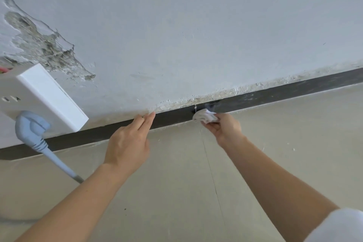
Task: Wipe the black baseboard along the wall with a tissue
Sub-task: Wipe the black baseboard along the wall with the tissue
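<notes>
Right hand (224,126) has its fingers (211,126) closed around a crumpled white tissue (204,116), pinching it from the floor side. I'm taking the black baseboard (172,119) as the landmark: it runs as a slanted dark strip between wall (196,25) and floor (176,182), and the tissue wad is pressed against its face roughly mid-run, sticking out past the fingertips toward the wall so the paper, not skin, meets the strip. A thin bit of debris hangs at the baseboard's top edge just above the tissue. Left hand (127,143) is open and empty, fingers straight and held together, tips crossing the baseboard and touching the crumbling plaster line at its top edge, to the left of the tissue with a bare stretch of strip between them. Further left along the baseboard, a white socket box (49,94) sits on the wall just above the strip, with a pale blue plug (31,125) in it; its cable (59,163) crosses the baseboard and runs down onto the floor. Wall above the socket box has a patch of broken plaster (39,45). Baseboard to the right of the tissue looks dusty and streaked. White sleeve (341,226) visible on the right arm at bottom corner.
</notes>
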Demonstrator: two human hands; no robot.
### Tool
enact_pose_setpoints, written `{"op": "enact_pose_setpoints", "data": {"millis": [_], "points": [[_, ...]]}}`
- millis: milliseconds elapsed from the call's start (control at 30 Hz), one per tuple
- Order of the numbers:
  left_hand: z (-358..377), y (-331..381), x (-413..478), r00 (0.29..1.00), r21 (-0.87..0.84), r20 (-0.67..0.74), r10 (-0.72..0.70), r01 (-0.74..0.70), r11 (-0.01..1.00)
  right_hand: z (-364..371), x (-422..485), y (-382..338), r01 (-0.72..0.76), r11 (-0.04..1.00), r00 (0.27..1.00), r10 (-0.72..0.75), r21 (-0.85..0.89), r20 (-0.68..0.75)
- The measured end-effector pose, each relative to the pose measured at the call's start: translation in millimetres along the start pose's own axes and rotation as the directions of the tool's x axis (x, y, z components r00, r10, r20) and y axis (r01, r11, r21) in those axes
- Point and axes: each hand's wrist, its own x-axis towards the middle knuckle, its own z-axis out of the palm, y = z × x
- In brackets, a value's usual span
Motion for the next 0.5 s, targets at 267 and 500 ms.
{"op": "enact_pose_setpoints", "data": {"millis": [267,500], "points": [[4.5,1.0,3.0,0.999,-0.067,-0.029,-0.045,0.043,0.997,-27.6,-12.1,-0.6,0.031,0.982,0.997,-0.018,0.184,-0.074],[5.2,0.3,3.8,0.999,-0.038,0.012,-0.047,0.048,0.998,43.1,-42.0,56.7,-0.167,0.969,0.925,0.218,-0.183,0.312]]}}
